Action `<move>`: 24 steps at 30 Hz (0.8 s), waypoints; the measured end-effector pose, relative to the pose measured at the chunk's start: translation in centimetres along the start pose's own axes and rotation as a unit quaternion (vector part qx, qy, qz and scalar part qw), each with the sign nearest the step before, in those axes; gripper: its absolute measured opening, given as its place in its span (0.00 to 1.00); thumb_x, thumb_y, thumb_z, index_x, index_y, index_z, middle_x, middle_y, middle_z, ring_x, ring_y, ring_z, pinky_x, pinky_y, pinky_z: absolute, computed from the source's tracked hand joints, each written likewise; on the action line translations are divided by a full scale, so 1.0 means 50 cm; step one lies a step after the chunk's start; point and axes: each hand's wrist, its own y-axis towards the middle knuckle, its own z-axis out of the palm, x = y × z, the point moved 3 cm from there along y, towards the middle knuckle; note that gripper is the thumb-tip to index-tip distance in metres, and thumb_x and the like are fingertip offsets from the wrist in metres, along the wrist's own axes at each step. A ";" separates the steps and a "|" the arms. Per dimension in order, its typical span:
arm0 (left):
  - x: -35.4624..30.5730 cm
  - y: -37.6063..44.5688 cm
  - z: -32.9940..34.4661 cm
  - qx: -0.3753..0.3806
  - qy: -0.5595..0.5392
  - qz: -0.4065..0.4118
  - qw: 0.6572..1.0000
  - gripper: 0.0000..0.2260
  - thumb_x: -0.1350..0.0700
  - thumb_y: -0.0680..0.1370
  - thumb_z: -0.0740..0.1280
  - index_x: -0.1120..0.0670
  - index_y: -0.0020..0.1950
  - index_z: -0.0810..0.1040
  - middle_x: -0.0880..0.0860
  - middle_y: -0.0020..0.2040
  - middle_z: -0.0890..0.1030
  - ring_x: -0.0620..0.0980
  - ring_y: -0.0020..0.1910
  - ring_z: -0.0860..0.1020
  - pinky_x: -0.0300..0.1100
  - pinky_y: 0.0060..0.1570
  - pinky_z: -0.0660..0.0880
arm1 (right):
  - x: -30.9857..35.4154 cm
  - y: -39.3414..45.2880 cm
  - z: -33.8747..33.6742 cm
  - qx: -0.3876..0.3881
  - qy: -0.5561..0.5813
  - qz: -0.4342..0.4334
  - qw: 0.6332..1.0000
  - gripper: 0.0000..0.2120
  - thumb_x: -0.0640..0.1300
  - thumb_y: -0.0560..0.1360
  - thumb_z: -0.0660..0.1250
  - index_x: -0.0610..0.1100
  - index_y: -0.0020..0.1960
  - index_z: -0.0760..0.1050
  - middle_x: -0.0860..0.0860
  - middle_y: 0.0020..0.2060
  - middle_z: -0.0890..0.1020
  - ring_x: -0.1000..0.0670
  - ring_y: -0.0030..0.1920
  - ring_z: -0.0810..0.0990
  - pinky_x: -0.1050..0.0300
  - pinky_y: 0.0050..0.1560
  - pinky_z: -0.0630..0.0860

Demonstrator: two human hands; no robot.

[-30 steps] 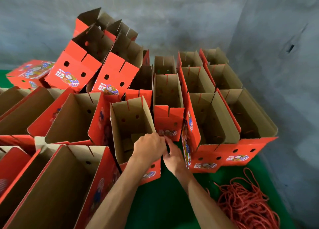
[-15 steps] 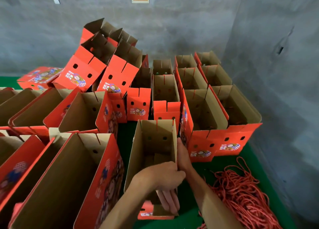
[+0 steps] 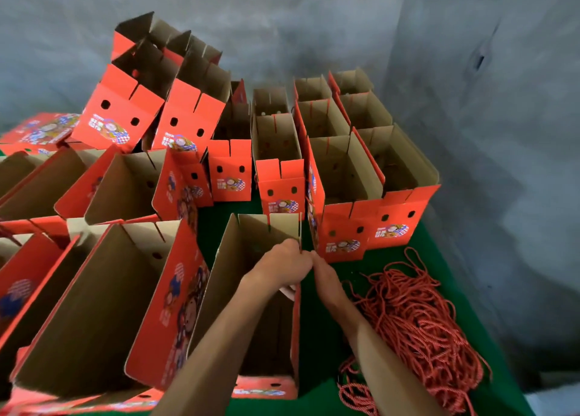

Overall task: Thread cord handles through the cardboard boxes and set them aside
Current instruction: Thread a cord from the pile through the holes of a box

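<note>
Cardboard, brown inside and red outside: the open box (image 3: 251,290) stands on the green table (image 3: 317,337) with nothing visible in it. The left hand (image 3: 282,266) curls over its right wall's top edge; the right hand (image 3: 326,279) pinches that edge from outside. More open boxes (image 3: 342,170) crowd behind and left. Red cord (image 3: 417,321) lies heaped just right, with bare green between.
</note>
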 end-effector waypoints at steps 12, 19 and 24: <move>0.048 -0.017 0.008 0.055 0.042 -0.027 0.997 0.08 0.56 0.82 0.58 0.56 0.57 0.75 0.55 0.54 0.82 0.52 0.46 0.85 0.52 0.52 0.83 | -0.192 -0.086 -0.114 0.002 -0.415 0.149 0.897 0.14 0.49 0.80 0.67 0.43 0.62 0.77 0.46 0.62 0.76 0.43 0.60 0.80 0.51 0.59 0.77; 0.062 -0.036 0.013 0.036 -0.101 -0.076 0.991 0.11 0.57 0.82 0.58 0.50 0.64 0.69 0.55 0.55 0.80 0.55 0.50 0.83 0.45 0.36 0.83 | -0.179 -0.087 -0.079 -0.012 -0.405 0.118 0.907 0.09 0.54 0.79 0.67 0.49 0.48 0.80 0.50 0.51 0.80 0.47 0.53 0.81 0.55 0.49 0.75; 0.075 -0.043 0.008 0.053 -0.135 -0.083 0.986 0.20 0.57 0.82 0.59 0.50 0.74 0.61 0.60 0.65 0.76 0.61 0.60 0.78 0.51 0.50 0.80 | -0.129 -0.078 -0.050 -0.057 0.017 0.117 0.991 0.09 0.46 0.79 0.73 0.41 0.47 0.80 0.43 0.41 0.85 0.48 0.37 0.83 0.56 0.37 0.79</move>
